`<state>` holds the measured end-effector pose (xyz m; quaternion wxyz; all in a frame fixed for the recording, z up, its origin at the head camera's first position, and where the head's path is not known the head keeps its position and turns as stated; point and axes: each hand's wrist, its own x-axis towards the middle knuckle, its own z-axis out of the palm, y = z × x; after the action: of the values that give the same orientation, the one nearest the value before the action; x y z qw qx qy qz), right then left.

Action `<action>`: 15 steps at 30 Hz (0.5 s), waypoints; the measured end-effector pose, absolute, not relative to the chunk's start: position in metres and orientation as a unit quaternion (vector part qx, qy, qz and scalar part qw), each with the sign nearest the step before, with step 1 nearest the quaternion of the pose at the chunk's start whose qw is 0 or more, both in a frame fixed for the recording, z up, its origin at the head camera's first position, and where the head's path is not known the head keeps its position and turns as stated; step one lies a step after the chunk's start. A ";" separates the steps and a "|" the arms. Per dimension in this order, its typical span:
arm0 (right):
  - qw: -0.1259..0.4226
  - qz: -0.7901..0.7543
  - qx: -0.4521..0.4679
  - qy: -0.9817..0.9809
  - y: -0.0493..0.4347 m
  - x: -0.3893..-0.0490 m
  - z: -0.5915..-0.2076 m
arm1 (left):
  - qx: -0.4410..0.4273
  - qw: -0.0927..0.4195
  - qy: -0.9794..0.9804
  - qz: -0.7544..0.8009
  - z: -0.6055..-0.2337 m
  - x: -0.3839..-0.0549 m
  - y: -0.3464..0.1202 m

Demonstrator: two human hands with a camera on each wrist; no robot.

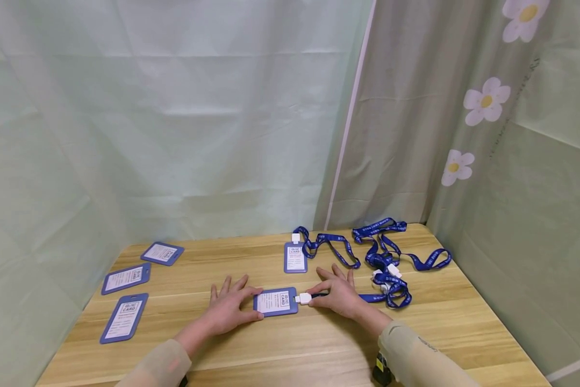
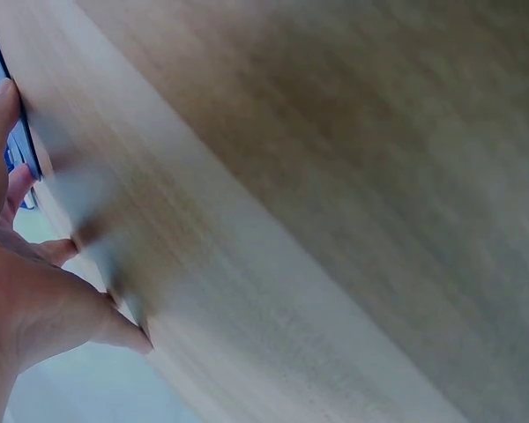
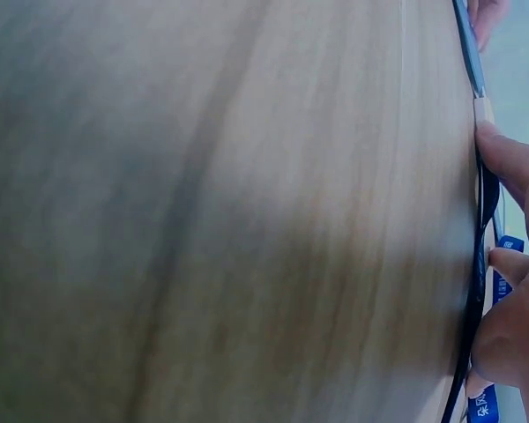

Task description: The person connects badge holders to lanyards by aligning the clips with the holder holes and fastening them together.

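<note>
Flat on the wooden table lies a blue ID card holder [image 1: 276, 302], its white card facing up. My left hand [image 1: 228, 309] holds its left end between thumb and index finger, the other fingers spread on the table. At the holder's right end is the white plastic clip [image 1: 303, 299] of a blue lanyard [image 1: 371, 298]. My right hand [image 1: 340, 294] pinches this clip, its other fingers spread. Whether the clip's hook passes through the holder's slot is too small to tell. In the left wrist view, the holder [image 2: 25, 145] appears edge-on beside the thumb.
Behind lies another card holder [image 1: 295, 259] with a lanyard [image 1: 338, 248] at its clip. More blue lanyards [image 1: 384, 258] with white clips are heaped at the right. Three card holders [image 1: 123, 319] [image 1: 126, 278] [image 1: 162, 253] lie at the left. Curtains [image 1: 222, 134] surround the table [image 1: 290, 355].
</note>
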<state>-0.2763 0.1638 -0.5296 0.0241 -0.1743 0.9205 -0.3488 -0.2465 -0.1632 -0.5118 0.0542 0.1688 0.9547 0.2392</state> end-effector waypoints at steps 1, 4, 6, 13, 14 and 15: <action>0.022 -0.348 -0.176 0.921 0.164 -0.276 -0.530 | 0.169 0.053 0.955 0.239 -0.512 -0.247 -0.163; 0.023 -0.346 -0.178 0.921 0.164 -0.276 -0.530 | 0.169 0.053 0.955 0.237 -0.513 -0.248 -0.163; 0.024 -0.347 -0.179 0.920 0.164 -0.276 -0.530 | 0.168 0.054 0.955 0.237 -0.513 -0.249 -0.163; 0.020 -0.349 -0.182 0.919 0.164 -0.276 -0.530 | 0.168 0.055 0.955 0.239 -0.513 -0.249 -0.163; 0.021 -0.349 -0.181 0.919 0.164 -0.276 -0.530 | 0.169 0.055 0.955 0.239 -0.512 -0.249 -0.163; 0.022 -0.350 -0.181 0.919 0.164 -0.276 -0.530 | 0.168 0.058 0.955 0.238 -0.512 -0.249 -0.163</action>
<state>-0.2761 0.1638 -0.5301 0.0222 -0.1811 0.9190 -0.3495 -0.2490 -0.1631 -0.5123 0.0578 0.1679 0.9549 0.2381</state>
